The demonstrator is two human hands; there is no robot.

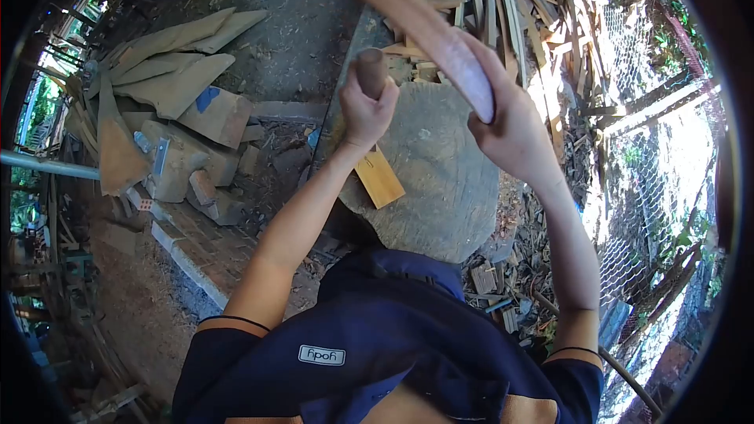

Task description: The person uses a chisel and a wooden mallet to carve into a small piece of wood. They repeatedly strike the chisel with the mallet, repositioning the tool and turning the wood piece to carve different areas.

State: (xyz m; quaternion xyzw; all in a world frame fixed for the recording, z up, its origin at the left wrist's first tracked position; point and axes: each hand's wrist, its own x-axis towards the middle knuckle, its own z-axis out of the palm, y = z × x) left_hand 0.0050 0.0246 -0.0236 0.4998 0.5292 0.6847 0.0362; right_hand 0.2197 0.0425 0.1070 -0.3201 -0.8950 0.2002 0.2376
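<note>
My left hand point(367, 110) is wrapped round an upright wooden handle point(371, 72); what the handle belongs to is hidden. With my right hand point(510, 122) I grip the near end of a long curved wooden piece point(416, 23), which rises up and to the left, its far end blurred at the top edge. Both hands are above a large round wooden block point(440, 165) with a grey, worn top. A small yellow-brown board point(378, 179) lies on the block's left part, below my left hand.
Rough wooden slabs point(177, 82) are piled at the left, near a brick-edged strip point(188, 267). Long offcuts point(503, 0) lie beyond the block. Wire mesh fencing point(644, 157) runs along the right. Wood scraps point(484, 276) litter the ground beside the block.
</note>
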